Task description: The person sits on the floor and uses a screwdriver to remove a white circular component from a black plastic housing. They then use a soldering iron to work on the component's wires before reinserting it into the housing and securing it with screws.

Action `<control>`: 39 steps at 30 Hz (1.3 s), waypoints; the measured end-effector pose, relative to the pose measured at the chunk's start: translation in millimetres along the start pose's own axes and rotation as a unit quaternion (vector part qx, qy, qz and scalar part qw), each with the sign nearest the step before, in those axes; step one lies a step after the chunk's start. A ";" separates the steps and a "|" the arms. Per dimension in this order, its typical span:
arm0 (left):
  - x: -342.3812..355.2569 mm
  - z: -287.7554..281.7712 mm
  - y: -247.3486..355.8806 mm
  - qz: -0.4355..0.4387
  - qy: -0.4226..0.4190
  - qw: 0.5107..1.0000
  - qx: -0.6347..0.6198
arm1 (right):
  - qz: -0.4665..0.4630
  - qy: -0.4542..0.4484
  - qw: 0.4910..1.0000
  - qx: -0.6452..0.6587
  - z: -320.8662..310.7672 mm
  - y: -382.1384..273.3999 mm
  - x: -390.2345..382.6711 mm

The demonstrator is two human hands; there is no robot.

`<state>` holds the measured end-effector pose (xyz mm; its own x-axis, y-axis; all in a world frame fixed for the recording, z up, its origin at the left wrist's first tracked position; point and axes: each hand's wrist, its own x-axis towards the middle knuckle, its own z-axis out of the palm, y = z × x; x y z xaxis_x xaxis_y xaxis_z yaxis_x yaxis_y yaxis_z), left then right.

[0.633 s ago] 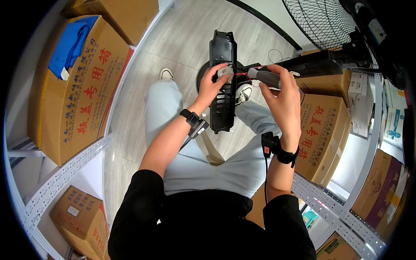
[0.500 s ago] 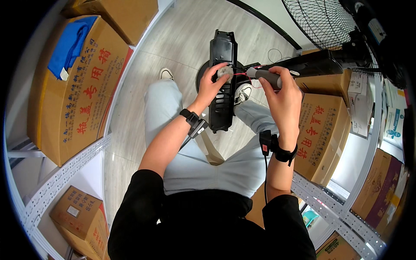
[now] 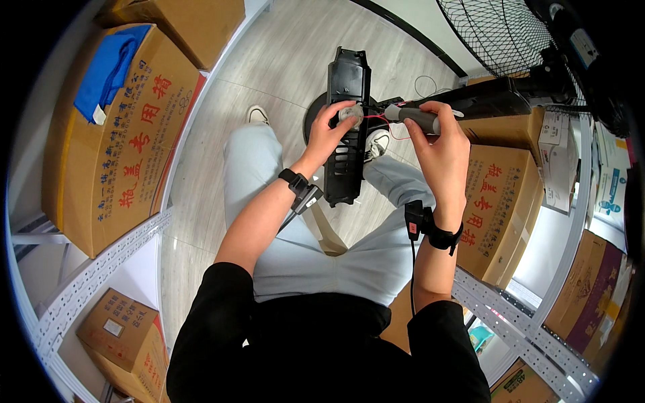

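My left hand (image 3: 330,136) pinches a small round greyish, see-through part (image 3: 349,115) between thumb and fingers. It is held against a long black slotted plastic housing (image 3: 347,80) that stands between my legs. Thin red wires (image 3: 377,116) run from near the round part toward my right hand (image 3: 440,148). That hand is closed round a thick grey cylindrical tool (image 3: 421,121) with a lighter front end, which points left toward the round part. The tool's exact kind cannot be made out, nor whether its tip touches anything.
A round black base (image 3: 314,121) lies behind the housing. At upper right are a fan with a wire guard (image 3: 500,33) and a black bar (image 3: 477,101). Cardboard boxes (image 3: 134,148) fill metal shelves on both sides; a blue cloth (image 3: 107,70) lies on one.
My right hand and the grey tool have shifted slightly right. The black housing's upper end and the round part have moved a little to the right; my left hand keeps its pinch.
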<state>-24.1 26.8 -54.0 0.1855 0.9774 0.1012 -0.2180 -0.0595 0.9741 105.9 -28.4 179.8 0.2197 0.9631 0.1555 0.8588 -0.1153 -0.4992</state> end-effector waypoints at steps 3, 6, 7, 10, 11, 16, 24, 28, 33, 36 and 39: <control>1.1 -1.1 1.4 0.003 -0.006 1.000 0.013 | -0.009 0.012 1.000 -0.003 1.8 0.8 0.3; 0.6 -0.2 1.8 0.007 0.000 1.000 0.012 | -0.023 0.008 1.000 -0.012 1.7 4.2 3.2; 0.8 -0.3 0.3 0.003 0.004 1.000 0.006 | -0.017 0.004 1.000 -0.001 2.8 4.4 4.2; 1.2 0.2 -6.6 -0.011 0.012 1.000 -0.005 | -0.005 -0.009 1.000 0.013 4.6 4.1 4.1; 1.2 -0.4 -6.1 -0.019 0.013 1.000 -0.003 | -0.006 -0.014 1.000 0.006 4.8 4.5 2.9; 1.2 1.4 -4.4 -0.018 0.007 1.000 0.005 | 0.013 0.021 1.000 0.001 3.9 -2.0 -5.6; 1.9 0.0 -7.8 -0.054 -0.020 0.998 -0.024 | -0.024 0.083 0.993 0.086 30.7 9.2 -3.7; 1.0 -1.1 -5.2 -0.066 -0.029 0.997 -0.022 | -0.020 0.066 0.993 0.093 43.9 13.4 -4.3; 1.0 -2.0 -2.6 -0.064 -0.027 0.997 -0.016 | -0.041 0.077 0.994 0.073 49.9 17.4 -5.2; 0.9 -1.8 -4.6 -0.077 -0.026 0.996 -0.041 | -0.033 0.084 0.992 0.088 44.5 15.5 -6.9; 1.5 -2.3 -4.6 -0.110 -0.019 0.990 -0.081 | -0.009 0.090 0.992 0.084 25.4 6.1 -13.2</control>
<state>-25.1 29.1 -58.8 0.2815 0.9545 -0.0984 -0.3194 0.1899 0.9284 96.5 -35.6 153.0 0.2966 0.9039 0.3081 0.7773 -0.0410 -0.6278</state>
